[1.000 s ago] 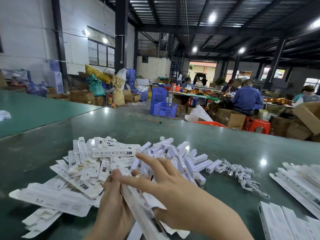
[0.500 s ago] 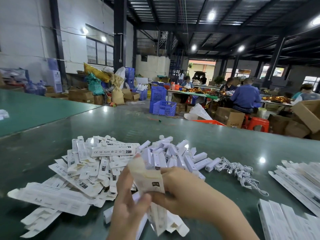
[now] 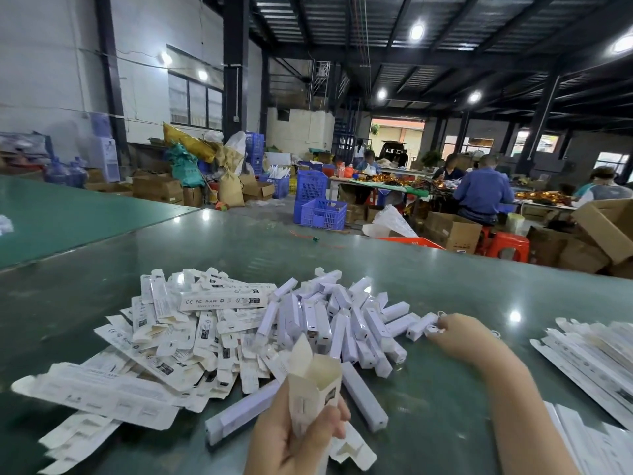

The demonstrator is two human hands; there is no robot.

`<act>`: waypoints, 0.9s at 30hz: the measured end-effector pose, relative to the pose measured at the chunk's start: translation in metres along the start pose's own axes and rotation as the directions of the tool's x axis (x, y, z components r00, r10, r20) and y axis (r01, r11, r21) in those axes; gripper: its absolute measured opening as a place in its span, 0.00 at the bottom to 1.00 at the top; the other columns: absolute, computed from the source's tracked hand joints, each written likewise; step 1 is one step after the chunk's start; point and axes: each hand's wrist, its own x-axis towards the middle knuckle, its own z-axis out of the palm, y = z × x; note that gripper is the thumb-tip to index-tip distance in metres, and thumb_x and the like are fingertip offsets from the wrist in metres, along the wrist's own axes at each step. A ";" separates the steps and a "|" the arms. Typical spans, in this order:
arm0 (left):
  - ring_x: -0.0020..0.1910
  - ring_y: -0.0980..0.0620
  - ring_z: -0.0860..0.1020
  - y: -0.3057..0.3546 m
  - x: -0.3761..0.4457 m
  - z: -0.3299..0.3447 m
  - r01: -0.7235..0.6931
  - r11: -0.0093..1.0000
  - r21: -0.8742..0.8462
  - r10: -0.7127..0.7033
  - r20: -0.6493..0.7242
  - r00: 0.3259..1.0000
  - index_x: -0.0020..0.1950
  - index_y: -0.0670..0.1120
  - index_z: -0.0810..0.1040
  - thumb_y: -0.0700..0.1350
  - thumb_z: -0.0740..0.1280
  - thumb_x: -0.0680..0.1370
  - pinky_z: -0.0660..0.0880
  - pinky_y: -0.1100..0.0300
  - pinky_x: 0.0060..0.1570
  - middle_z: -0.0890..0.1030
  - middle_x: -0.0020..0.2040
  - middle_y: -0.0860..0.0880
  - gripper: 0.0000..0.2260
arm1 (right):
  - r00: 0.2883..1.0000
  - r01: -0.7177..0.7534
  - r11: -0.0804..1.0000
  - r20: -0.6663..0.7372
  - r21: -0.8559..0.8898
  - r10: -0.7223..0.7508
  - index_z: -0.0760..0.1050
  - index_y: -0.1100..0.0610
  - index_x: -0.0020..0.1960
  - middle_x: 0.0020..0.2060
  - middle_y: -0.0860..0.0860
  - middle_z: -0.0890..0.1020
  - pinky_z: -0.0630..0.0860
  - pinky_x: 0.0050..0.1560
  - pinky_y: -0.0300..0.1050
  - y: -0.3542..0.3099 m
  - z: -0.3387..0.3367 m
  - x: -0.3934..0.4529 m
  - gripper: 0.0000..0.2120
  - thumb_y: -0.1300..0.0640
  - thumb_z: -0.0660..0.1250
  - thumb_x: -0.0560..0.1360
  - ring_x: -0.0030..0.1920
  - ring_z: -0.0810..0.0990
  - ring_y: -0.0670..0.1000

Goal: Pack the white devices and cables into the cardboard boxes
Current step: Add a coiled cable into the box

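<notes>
My left hand grips a small cardboard box held upright, its top flap open. My right hand reaches to the right end of the pile of white devices and pinches a white cable there. The rest of the cable bundle is hidden behind that hand. A heap of flat unfolded boxes lies left of the devices on the green table.
Stacks of flat white boxes lie at the right edge and the lower right corner. A long flat box lies at the lower left. Beyond the table's far edge are blue crates, cardboard cartons and seated people.
My right hand has let go of the box and moved right to the cables. My left hand now holds the opened box alone, upright.
</notes>
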 end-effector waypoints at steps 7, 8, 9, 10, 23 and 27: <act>0.28 0.51 0.77 -0.023 -0.002 -0.003 -0.015 0.986 0.168 0.026 -0.064 0.998 0.47 0.61 0.77 0.59 0.79 0.57 0.73 0.64 0.34 0.80 0.31 0.43 0.22 | 0.988 0.153 0.988 0.003 0.034 -0.154 0.75 0.53 0.38 0.37 0.49 0.78 0.70 0.39 0.44 -0.008 0.056 0.025 0.09 0.49 0.63 0.73 0.44 0.77 0.52; 0.29 0.48 0.77 -0.023 -0.003 -0.004 -0.020 0.979 0.202 0.028 -0.038 0.999 0.48 0.60 0.77 0.63 0.78 0.59 0.73 0.62 0.34 0.80 0.32 0.42 0.21 | 0.989 0.145 0.989 -0.014 0.021 -0.145 0.71 0.52 0.35 0.34 0.47 0.75 0.69 0.37 0.44 -0.013 0.063 0.026 0.09 0.50 0.63 0.72 0.43 0.76 0.52; 0.30 0.45 0.77 -0.027 -0.004 -0.006 -0.038 0.973 0.228 0.042 -0.016 0.999 0.49 0.59 0.78 0.64 0.76 0.61 0.73 0.61 0.36 0.80 0.33 0.42 0.21 | 0.991 0.129 0.991 -0.041 0.021 -0.128 0.69 0.51 0.35 0.35 0.48 0.74 0.69 0.37 0.43 -0.017 0.068 0.027 0.09 0.51 0.63 0.72 0.43 0.76 0.52; 0.32 0.44 0.78 -0.029 -0.004 -0.007 -0.059 0.966 0.253 0.059 0.006 0.998 0.50 0.58 0.79 0.64 0.75 0.63 0.73 0.59 0.38 0.80 0.35 0.42 0.20 | 0.992 0.105 0.994 -0.075 0.025 -0.103 0.70 0.51 0.38 0.38 0.48 0.75 0.69 0.38 0.43 -0.018 0.073 0.028 0.07 0.51 0.62 0.73 0.46 0.76 0.53; 0.43 0.51 0.82 -0.026 -0.004 -0.010 -0.116 0.952 0.284 0.108 0.042 0.993 0.56 0.74 0.72 0.70 0.75 0.57 0.77 0.66 0.45 0.83 0.51 0.53 0.28 | 0.732 0.439 0.828 -0.674 0.349 -0.103 0.77 0.60 0.58 0.47 0.52 0.74 0.71 0.46 0.44 -0.038 0.012 -0.011 0.11 0.62 0.65 0.76 0.42 0.75 0.50; 0.39 0.53 0.81 -0.025 -0.003 -0.013 -0.134 0.928 0.348 0.123 0.055 0.991 0.54 0.72 0.72 0.69 0.73 0.61 0.76 0.68 0.43 0.84 0.45 0.52 0.23 | 0.627 0.664 0.636 -0.756 0.393 -0.187 0.77 0.54 0.60 0.48 0.48 0.75 0.71 0.46 0.31 -0.064 -0.024 -0.057 0.12 0.62 0.61 0.79 0.42 0.75 0.41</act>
